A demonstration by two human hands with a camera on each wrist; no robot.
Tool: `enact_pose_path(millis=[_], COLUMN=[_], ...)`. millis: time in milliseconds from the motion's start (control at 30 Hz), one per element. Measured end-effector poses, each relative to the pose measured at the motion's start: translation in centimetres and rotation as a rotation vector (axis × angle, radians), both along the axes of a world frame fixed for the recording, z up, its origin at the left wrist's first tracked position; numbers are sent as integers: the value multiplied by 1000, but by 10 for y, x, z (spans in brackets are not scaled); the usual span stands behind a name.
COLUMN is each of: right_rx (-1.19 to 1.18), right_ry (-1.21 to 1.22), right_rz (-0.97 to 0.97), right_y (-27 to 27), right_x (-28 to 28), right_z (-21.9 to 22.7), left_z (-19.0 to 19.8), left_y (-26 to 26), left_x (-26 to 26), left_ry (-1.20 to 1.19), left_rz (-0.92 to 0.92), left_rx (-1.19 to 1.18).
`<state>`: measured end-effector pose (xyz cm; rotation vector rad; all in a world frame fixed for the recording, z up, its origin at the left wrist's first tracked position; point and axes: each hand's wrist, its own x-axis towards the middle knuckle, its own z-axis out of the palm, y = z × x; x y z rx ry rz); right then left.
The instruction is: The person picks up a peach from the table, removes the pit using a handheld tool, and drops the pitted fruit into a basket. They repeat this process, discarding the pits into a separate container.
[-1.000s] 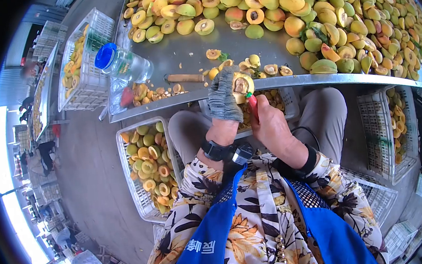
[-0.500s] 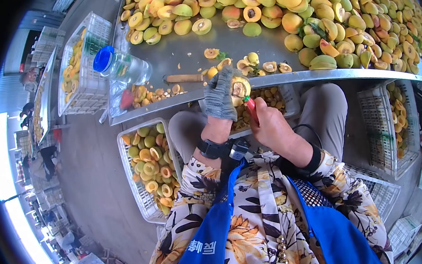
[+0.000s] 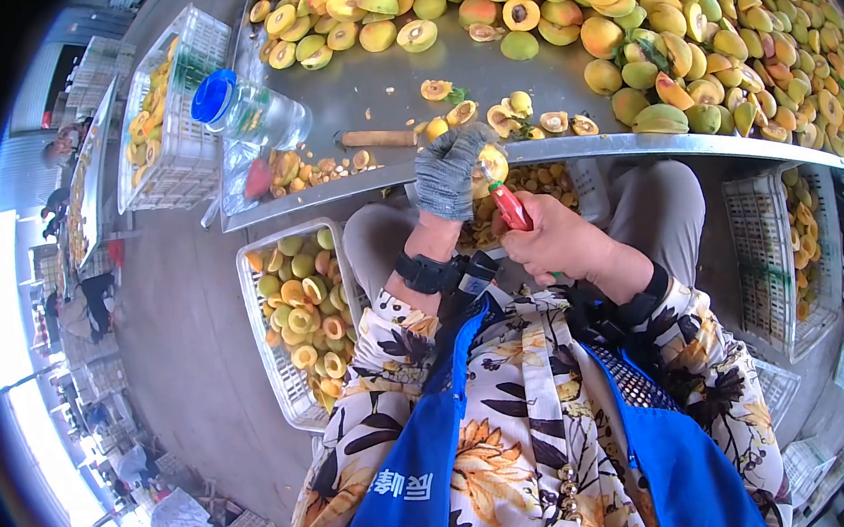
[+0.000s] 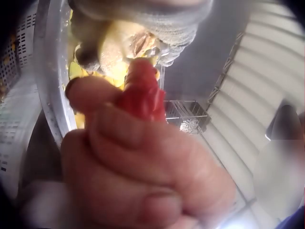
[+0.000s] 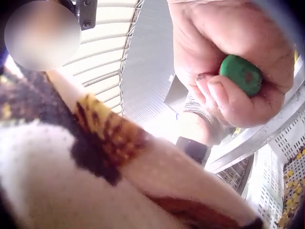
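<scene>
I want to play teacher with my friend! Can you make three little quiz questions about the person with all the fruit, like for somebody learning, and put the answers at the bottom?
1. True or false: the right hand, which grips a red handle, wears no glove.
2. What colour is the lid on the bottle? A) red B) blue C) white
3. Fill the gap: the left hand holds a cut piece of ____.

Key: 1. True. 2. B. 3. Fruit.
</scene>
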<state>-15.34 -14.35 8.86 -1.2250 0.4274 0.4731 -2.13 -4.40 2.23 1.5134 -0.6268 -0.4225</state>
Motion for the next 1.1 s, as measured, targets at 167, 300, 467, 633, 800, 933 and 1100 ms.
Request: enact_pose_path(millis=[167, 300, 467, 633, 800, 933, 1100], right_rx=[107, 226, 828, 1092, 697, -55, -158], right_ry=[37, 125, 77, -122, 111, -84, -232], right_rz=[15, 25, 53, -16, -36, -36, -93], right_y=[8, 7, 7, 4, -7, -5, -11], right_x=[0, 2, -2, -10, -22, -24, -19], right_z=[-8, -9, -27, -44, -39, -48, -35], left_z=[-3, -12, -6, 16, 24, 13, 52], left_y=[0, 4, 8, 7, 59, 81, 75], left_x=[-3, 0, -3, -13, 1, 4, -11], left_ry=[1000, 850, 136, 1149, 1151, 878, 692], left_rz=[-139, -40, 42, 321, 201, -98, -58], left_rx=[-355, -213, -53, -255, -166, -214, 215])
